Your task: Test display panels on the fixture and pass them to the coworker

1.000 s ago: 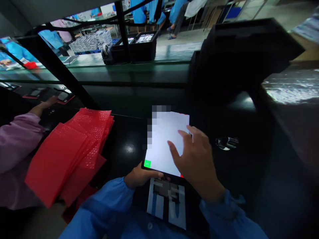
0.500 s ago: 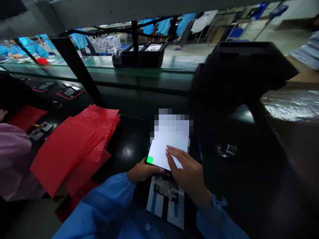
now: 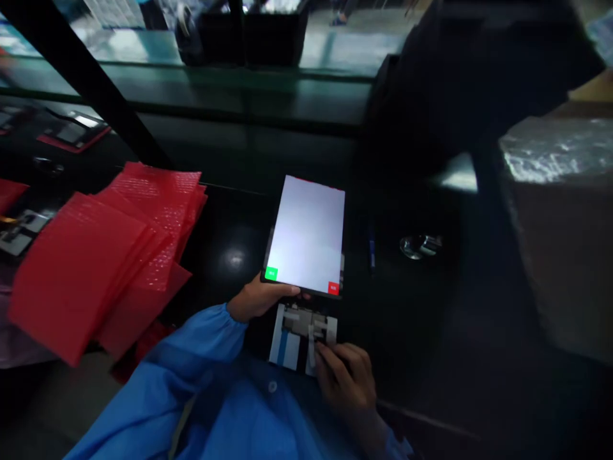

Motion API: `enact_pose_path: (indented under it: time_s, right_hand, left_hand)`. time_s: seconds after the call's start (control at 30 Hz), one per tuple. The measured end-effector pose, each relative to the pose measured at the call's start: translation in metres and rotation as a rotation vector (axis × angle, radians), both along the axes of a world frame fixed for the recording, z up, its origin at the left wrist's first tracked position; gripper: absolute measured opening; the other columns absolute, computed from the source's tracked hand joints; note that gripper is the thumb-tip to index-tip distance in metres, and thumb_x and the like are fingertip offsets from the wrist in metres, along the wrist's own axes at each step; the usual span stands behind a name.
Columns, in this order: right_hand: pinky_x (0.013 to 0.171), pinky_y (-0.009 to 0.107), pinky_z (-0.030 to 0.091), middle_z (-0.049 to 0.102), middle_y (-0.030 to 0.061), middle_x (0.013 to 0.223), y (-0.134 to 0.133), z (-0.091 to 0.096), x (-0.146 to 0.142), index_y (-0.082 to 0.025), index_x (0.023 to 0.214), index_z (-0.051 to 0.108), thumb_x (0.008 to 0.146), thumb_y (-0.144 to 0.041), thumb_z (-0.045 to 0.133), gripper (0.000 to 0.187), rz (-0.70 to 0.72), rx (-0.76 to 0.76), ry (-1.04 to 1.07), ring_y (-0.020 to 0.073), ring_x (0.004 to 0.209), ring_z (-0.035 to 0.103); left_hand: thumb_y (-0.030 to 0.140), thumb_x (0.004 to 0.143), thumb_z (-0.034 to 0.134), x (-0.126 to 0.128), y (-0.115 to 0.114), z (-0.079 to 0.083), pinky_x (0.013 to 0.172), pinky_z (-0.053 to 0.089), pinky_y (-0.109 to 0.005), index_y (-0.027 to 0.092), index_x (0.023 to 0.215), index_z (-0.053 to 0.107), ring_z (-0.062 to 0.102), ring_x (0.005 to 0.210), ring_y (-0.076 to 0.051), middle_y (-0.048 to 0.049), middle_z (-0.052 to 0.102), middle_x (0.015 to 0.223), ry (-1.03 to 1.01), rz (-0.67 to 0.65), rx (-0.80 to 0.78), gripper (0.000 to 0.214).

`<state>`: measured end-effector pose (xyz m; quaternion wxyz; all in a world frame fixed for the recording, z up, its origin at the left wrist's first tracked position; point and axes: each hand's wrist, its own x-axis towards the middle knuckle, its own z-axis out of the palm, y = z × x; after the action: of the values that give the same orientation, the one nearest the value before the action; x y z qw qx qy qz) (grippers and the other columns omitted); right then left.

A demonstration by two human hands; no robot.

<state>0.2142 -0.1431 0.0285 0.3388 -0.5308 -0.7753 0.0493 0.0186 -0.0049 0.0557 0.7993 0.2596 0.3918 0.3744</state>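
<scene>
A lit tablet screen (image 3: 309,236) glows white, with a green square at its lower left corner and a red one at its lower right. My left hand (image 3: 258,297) grips its lower left edge, thumb along the front. Closer to my body lies an opened tablet body (image 3: 290,351), with bare parts, tape strips and a blue stripe on show. Over the right side of that body, my right hand (image 3: 349,377) has its fingers bent and drawn together at the fingertips. Whatever they may pinch there is too small to make out.
A stack of red bubble-wrap pouches (image 3: 96,255) lies at the left. To the right are a blue pen (image 3: 372,252) and a shiny clear object (image 3: 421,246). A dark bin (image 3: 469,83) stands at the back right; a slanted black post (image 3: 96,83) crosses the back left.
My right hand has left the lit screen and moved down to the opened tablet body. A red square now shows on the screen. The camera view has tilted downward.
</scene>
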Motion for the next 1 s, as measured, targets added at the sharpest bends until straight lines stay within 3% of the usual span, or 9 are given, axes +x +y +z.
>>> enact_pose_path:
  time_s: [0.13,0.27,0.57,1.0]
  right_hand:
    - [0.071,0.034,0.055,0.061,0.0037,0.083,-0.002,0.003,-0.003,-0.021,0.103,0.069,0.089,-0.005,0.062,0.022,0.048,-0.026,-0.03,0.0192,0.079,0.062]
    - [0.068,0.031,0.053,0.06,0.0053,0.083,0.004,0.006,-0.006,-0.015,0.106,0.068,0.089,-0.007,0.066,0.018,0.089,0.052,-0.056,0.0179,0.078,0.058]
    - [0.063,0.033,0.045,0.06,0.0038,0.076,0.008,0.004,-0.005,-0.013,0.118,0.065,0.096,-0.012,0.061,0.022,0.15,0.009,-0.111,0.017,0.068,0.054]
    - [0.061,0.035,0.037,0.063,0.0041,0.069,0.013,0.008,-0.012,-0.014,0.106,0.068,0.099,-0.016,0.059,0.011,0.174,0.042,-0.316,0.0189,0.068,0.056]
  left_hand:
    - [0.034,0.062,0.088,-0.002,0.0,-0.002,0.096,0.052,-0.047,0.011,0.093,0.073,0.071,0.083,-0.026,-0.0077,0.076,0.083,0.012,-0.051,0.005,0.041]
    - [0.033,0.064,0.086,-0.003,-0.001,-0.003,0.099,0.051,-0.048,0.011,0.093,0.074,0.072,0.088,-0.027,-0.0091,0.077,0.087,0.019,-0.073,0.015,0.038]
    - [0.03,0.063,0.084,-0.002,0.0,-0.001,0.097,0.053,-0.047,0.012,0.091,0.073,0.073,0.089,-0.029,-0.0092,0.078,0.083,0.016,-0.082,0.01,0.034]
    - [0.031,0.06,0.089,-0.003,-0.002,0.001,0.084,0.056,-0.041,0.012,0.091,0.072,0.072,0.078,-0.024,-0.0079,0.076,0.082,-0.041,-0.086,-0.008,0.04]
